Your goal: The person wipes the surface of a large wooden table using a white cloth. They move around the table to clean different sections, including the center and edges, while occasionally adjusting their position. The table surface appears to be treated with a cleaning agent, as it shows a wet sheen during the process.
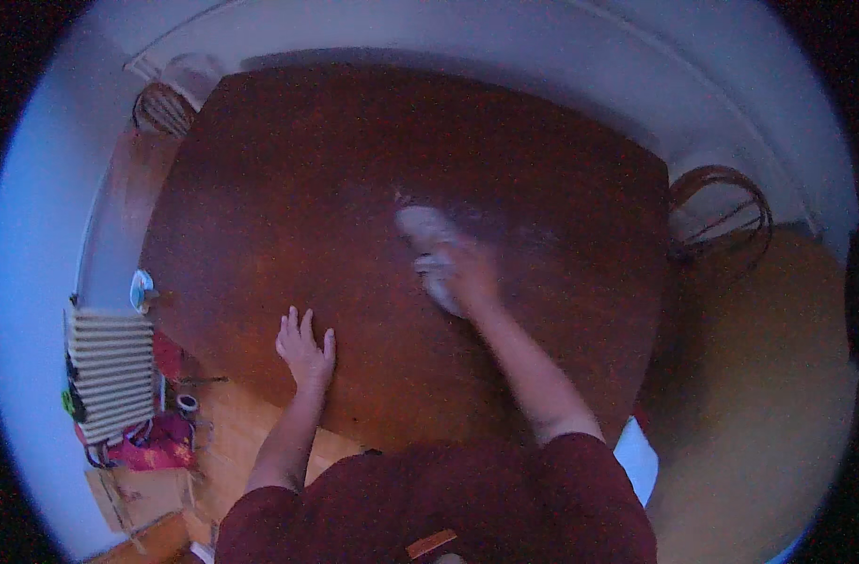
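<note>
A large dark brown wooden table (288, 169) spreads out in front of me. Near its middle, my right hand (469, 274) presses a pale, light-coloured cloth (427, 226) against the tabletop. Motion smears this hand and the cloth a little, though the fingers are bent over the cloth. Whitish streaks mark the surface just right of the cloth. Closer to me and to the left, my left hand (304, 348) rests on the tabletop, fingers spread, with nothing in it.
Chairs with curved backs stand at the far left (164, 108) and right (721, 211). A striped cushion (114, 371), a red-and-purple cloth (157, 442) and a cardboard box (142, 498) are to the left. A small pale blue object (141, 290) sits by the table's left edge. Walls surround the far side.
</note>
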The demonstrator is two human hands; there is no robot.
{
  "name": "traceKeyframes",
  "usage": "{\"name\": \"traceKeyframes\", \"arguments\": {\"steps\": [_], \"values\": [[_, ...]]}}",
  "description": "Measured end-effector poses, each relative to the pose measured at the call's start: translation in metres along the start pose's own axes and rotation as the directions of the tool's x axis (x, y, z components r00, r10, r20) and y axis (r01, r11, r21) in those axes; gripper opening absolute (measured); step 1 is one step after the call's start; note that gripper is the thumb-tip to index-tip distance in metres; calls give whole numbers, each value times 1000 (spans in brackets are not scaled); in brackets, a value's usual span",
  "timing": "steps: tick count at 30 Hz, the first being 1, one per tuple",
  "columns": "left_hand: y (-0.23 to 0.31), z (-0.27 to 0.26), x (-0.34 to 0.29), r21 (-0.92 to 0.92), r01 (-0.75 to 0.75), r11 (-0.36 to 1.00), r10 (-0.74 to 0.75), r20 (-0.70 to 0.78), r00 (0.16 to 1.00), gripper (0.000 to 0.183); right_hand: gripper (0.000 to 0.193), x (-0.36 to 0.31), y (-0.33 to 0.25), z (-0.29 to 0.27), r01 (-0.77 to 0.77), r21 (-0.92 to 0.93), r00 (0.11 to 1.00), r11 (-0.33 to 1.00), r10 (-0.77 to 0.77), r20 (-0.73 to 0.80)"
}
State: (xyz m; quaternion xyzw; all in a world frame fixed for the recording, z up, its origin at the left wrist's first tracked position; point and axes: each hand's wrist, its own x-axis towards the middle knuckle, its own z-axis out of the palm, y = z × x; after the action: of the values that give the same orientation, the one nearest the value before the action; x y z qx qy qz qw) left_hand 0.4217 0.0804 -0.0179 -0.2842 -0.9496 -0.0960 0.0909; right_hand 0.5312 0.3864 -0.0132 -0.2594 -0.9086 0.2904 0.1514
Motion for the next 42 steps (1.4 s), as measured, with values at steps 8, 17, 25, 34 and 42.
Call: {"name": "traceKeyframes", "arguments": {"steps": [8, 17, 25, 34, 42], "values": [[9, -10, -12, -30, 32, 999, -31, 46, 998, 55, 36, -132, 88, -122, -558, -196, 760, 806, 402, -511], [-6, -12, -11, -168, 20, 986, -19, 8, 1000, 52, 43, -71, -93, -6, -156, -321, 988, 934, 150, -43], [-103, -46, -70, -661, 56, 749, -102, -32, 994, 44, 37, -168, 38, -81, -556, -293, 807, 778, 419, -416], [-242, -32, -265, -691, 605, 396, -587, 316, 745, 37, 38, -78, -122, 47, -451, -114, 868, 885, 406, -286], [-386, 77, -373, -399, 774, 491, -418, 672, 611, 29, 45, -67, -147, 94, -244, -342, 969, 907, 240, -55]]}}
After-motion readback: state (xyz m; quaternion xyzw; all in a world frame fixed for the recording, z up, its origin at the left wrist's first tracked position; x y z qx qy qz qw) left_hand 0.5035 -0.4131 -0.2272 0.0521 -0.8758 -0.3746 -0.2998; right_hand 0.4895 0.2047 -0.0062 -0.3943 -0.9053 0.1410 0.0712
